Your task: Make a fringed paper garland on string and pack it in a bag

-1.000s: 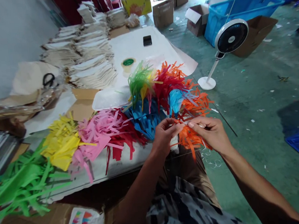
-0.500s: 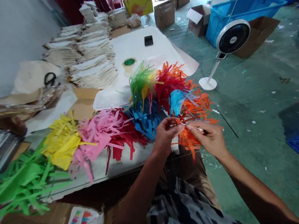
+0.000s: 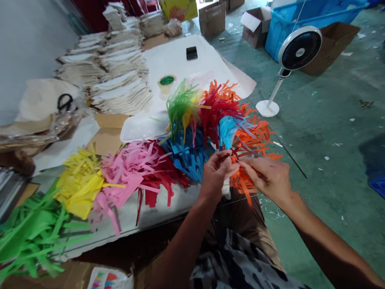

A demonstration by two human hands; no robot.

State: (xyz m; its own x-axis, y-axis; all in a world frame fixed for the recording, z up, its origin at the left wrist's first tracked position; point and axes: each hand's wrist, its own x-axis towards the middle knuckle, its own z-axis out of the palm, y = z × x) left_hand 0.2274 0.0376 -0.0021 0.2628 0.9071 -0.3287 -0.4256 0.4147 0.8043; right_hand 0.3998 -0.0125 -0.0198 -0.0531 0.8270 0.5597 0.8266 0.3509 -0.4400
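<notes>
The left hand and the right hand meet at the near edge of the table, both pinched shut on the base of a multicoloured paper fringe bundle, whose green, red, blue and orange strips fan upward just beyond the fingers.

A blue plastic crate stands on the floor to the right; what lies in it cannot be told. Open cardboard boxes sit near it, their contents unseen. A white tray lies on the table beside the bundle.

Loose piles of fringe spread along the near table edge: green fringe, yellow fringe, pink fringe. Behind them lie stacks of pale cloth bags, a tape roll, scissors and a small black device. A standing fan rests on the green floor, which is littered with paper scraps.
</notes>
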